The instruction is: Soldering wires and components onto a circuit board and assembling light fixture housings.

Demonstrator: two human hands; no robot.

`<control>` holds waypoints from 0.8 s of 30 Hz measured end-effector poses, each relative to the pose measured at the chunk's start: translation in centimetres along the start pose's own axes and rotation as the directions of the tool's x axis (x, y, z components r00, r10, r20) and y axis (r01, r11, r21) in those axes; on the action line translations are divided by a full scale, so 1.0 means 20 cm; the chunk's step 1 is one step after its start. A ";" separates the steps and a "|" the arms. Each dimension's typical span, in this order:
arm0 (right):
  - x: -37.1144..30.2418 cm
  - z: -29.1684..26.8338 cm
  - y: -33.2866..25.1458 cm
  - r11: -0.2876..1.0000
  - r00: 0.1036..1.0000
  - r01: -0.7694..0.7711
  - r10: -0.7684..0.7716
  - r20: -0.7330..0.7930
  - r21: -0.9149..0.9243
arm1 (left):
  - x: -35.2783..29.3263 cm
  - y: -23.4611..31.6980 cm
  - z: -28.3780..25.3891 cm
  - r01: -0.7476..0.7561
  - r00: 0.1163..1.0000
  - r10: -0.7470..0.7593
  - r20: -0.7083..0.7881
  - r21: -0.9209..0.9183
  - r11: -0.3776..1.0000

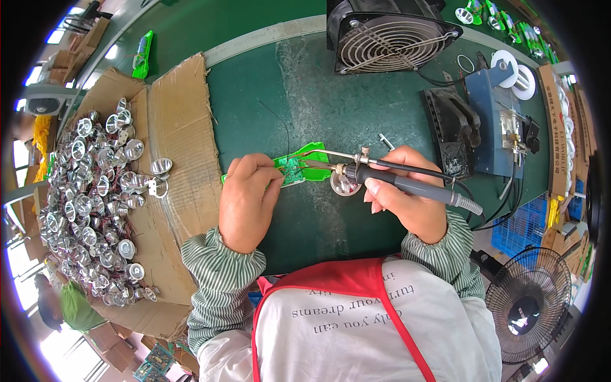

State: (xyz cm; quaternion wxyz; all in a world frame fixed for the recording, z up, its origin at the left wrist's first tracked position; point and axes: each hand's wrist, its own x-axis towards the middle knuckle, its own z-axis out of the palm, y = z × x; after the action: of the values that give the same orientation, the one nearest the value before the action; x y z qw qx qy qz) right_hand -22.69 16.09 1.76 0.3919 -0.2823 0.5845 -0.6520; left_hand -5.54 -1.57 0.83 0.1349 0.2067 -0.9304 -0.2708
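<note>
My right hand (414, 197) grips a soldering iron (407, 183) with a dark grey handle and a thin metal feed tube clamped along it. The iron's tip points left, over a green circuit board (292, 169) inside a bright green plastic housing (316, 151). My left hand (247, 194) is at the housing's left end, its thumb and fingers pinched together beside the board. Thin red wires show near those fingertips, but what they hold is hidden. A black wire (287, 124) rises from the board. Under the iron stands a small round cup (345, 184) with small pale pieces.
On the left, cardboard (181, 121) bears a heap of silvery lamp reflectors (89, 204). A black fan box (394, 41) stands at the back. To the right are a black iron stand (449, 127), a blue solder feeder (493, 121) and cables. A floor fan (528, 305) is at lower right.
</note>
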 end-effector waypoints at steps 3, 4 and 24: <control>-0.01 -0.01 0.00 1.000 1.000 0.019 -0.019 0.001 0.012 | 0.00 0.00 0.00 0.000 1.000 0.000 0.004 0.010 1.000; -0.01 -0.01 -0.01 1.000 1.000 0.014 -0.014 -0.013 -0.004 | 0.00 0.00 0.00 -0.001 1.000 0.001 0.006 0.013 1.000; -0.04 -0.06 -0.03 0.998 0.996 0.067 -0.067 -0.058 0.006 | -0.07 -0.02 -0.10 0.041 0.997 -0.030 -0.077 0.158 0.987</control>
State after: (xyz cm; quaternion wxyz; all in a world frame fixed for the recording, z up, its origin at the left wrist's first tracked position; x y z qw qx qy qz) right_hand -23.25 17.42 2.22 0.3538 -0.2812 0.5831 -0.6750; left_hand -3.40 -2.13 1.96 0.1475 0.2433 -0.9396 -0.1901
